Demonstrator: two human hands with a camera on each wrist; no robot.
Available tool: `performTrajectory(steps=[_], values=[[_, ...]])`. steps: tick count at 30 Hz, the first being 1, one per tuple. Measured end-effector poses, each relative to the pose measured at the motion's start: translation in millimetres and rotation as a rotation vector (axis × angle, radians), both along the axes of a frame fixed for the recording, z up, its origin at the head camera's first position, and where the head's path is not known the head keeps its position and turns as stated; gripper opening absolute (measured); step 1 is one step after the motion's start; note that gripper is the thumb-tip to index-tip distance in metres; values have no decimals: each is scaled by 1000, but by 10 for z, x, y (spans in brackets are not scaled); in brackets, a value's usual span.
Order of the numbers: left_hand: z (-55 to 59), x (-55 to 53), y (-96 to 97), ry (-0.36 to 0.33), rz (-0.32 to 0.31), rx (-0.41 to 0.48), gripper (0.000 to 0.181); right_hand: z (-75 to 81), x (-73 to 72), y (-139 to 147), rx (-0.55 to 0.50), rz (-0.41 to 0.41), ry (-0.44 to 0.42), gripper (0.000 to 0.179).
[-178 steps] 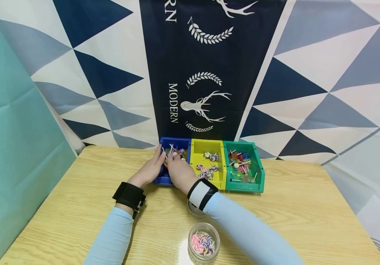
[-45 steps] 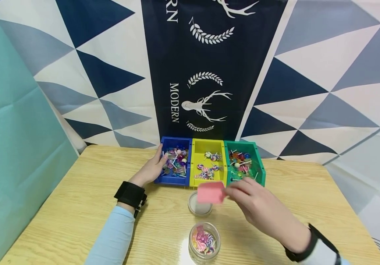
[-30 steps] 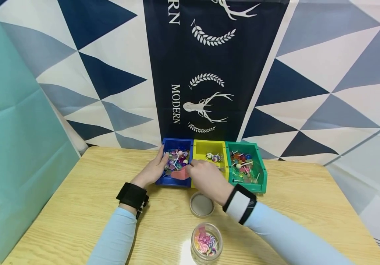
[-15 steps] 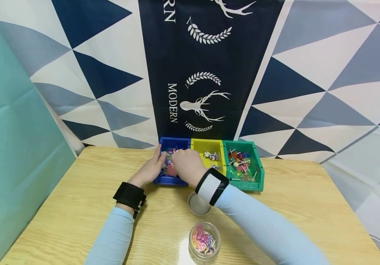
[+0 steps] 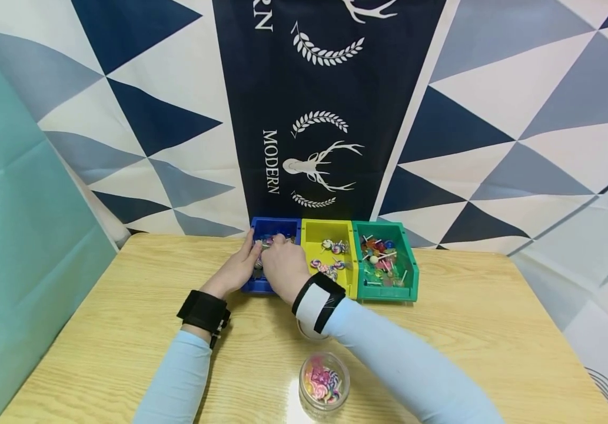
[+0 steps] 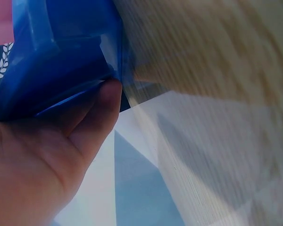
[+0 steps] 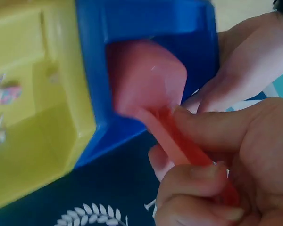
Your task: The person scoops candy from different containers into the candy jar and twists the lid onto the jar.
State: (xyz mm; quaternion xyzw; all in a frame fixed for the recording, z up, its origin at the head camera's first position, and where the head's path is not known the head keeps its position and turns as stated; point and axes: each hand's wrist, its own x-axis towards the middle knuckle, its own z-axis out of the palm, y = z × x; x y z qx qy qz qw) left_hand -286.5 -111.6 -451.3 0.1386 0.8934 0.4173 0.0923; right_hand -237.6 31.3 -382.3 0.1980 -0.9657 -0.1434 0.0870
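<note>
Since a second and a half ago, the right hand has swung from near the round clear jar to the open blue plastic bin. That bin, the open yellow plastic bin and the open green plastic bin stand in a row, all holding small candies; the jar has a heap of pink and striped swirl candies, so its filling looks begun, not finished. The left hand pinches the blue bin's side wall; the right grips a pink plastic scoop, its blade inside that bin, load unclear. Below is a pale wood-grain table; behind hangs a blue-and-white geometric cloth, with a teal sheet at left.
</note>
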Motion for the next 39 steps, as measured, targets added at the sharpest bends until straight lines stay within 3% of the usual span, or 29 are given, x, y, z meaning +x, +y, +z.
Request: performTrajectory(steps=[6,10,12,19,31,34,39], values=[[9,7,-15,-14,-5,7,70,-65,82,19,-76,68,-125,23],[13,20,-22,-22,-10,6,78,-113,102,23,-173,66,-223,19],[10,21,-28,-24,-10,3,81,-151,90,13,-189,59,-232,19],[-16,-12,-19,-28,4,28,69,-313,-46,-39,-166,28,-136,21],[38,24,7,-26,0,0,76,-561,-265,-111,-240,-65,-9,28],[38,21,2,-21,1,-4,77,-579,-281,-123,-266,-69,16,29],[24,15,3,-12,-1,-13,81,-571,-216,-118,-215,-60,55,30]])
